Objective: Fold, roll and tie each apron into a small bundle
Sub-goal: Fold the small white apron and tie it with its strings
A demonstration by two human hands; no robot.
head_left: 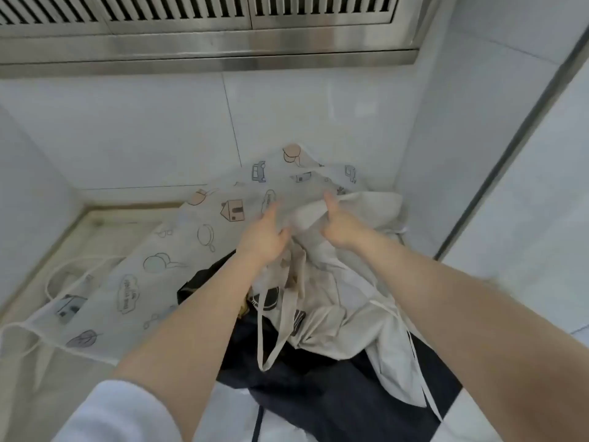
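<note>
A plain beige apron (347,301) lies crumpled in the middle of the counter, its straps (271,330) hanging toward me. My left hand (264,237) and my right hand (338,224) both grip its upper edge, lifted slightly off the pile. Under it lies a dark navy apron (318,397). A pale apron printed with houses, cars and pans (134,269) is spread out to the left and behind, with white ties (57,275) looping at its left end.
White tiled walls (143,135) close in the counter at the back, left and right. A steel range hood (207,30) hangs overhead. The beige counter surface (105,231) shows at the far left.
</note>
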